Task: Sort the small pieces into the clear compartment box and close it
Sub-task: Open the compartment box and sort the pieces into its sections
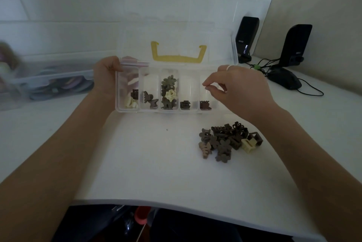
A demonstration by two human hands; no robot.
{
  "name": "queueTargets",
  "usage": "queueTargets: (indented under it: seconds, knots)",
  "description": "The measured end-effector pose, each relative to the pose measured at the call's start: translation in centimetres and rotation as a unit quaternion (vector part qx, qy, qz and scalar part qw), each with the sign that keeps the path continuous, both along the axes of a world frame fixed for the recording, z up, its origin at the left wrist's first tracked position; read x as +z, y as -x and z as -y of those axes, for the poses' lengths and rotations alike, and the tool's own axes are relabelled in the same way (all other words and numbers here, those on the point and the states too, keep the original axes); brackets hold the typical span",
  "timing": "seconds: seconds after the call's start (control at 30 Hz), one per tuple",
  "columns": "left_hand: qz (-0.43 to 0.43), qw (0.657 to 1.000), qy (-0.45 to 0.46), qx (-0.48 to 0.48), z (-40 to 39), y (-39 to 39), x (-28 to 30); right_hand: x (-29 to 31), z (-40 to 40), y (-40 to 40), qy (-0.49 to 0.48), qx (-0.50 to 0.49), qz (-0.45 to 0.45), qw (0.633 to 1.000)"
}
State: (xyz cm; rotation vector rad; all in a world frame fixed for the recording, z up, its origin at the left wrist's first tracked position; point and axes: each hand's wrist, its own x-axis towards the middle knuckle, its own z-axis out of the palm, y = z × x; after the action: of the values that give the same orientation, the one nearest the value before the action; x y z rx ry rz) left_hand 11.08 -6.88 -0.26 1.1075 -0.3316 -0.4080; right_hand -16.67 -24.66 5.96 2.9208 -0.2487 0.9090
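The box (168, 92) is gripped at its left end by the left hand (106, 77); the right hand (241, 88), fingers (207, 86) pinched on nothing visible, is poised over the rightmost compartment. The clips (229, 141) are heaped on the bench (156, 163), just below the right wrist.

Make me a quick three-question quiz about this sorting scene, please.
1. True or false: the clear box's lid is shut.
2. How many compartments does the clear box show? A three, B five, C eight.
3. Fill in: the unsorted pile of clips lies nearer the ___ hand.

Key:
1. False; it stands open.
2. B.
3. Right; the right hand hovers over the end compartment, while the left hand holds the box's other end.
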Motion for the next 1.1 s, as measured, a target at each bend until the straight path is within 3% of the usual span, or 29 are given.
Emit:
queueTargets:
  seconds: [0.07,0.23,0.3,0.47,0.53,0.7,0.8,0.97,1.1]
  knots:
    - [0.008,1.0,-0.016,-0.014,-0.3,0.8,0.3,0.4,-0.6,0.2,0.022,-0.032,-0.033,0.999]
    - [-0.002,1.0,0.003,-0.027,0.1,4.7,2.0,-0.6,-1.5,0.0,0.0,-0.113,-0.242,0.964]
    - [-0.005,1.0,0.006,-0.024,0.2,5.3,2.2,-0.6,-1.3,0.1,-0.024,-0.11,-0.27,0.956]
    - [0.002,1.0,-0.002,-0.023,0.1,5.5,2.4,0.1,-0.4,0.1,-0.162,-0.049,-0.258,0.951]
    - [0.007,1.0,0.0,-0.021,0.0,5.5,2.4,-0.1,-0.4,-0.1,-0.159,-0.053,-0.229,0.959]
    - [0.021,0.999,-0.017,-0.028,-0.5,6.1,2.6,-0.2,-0.8,-0.3,-0.074,-0.103,-0.061,0.99]
    - [0.04,0.997,-0.006,-0.063,-0.1,7.3,3.1,0.2,-0.5,-0.1,-0.113,-0.047,-0.011,0.992]
    - [0.028,0.997,0.017,-0.072,0.2,8.1,3.5,1.8,-0.6,1.1,-0.248,0.115,-0.124,0.954]
    - [0.017,0.997,0.022,-0.066,0.2,8.1,3.6,2.0,-0.9,1.3,-0.255,0.122,-0.251,0.926]
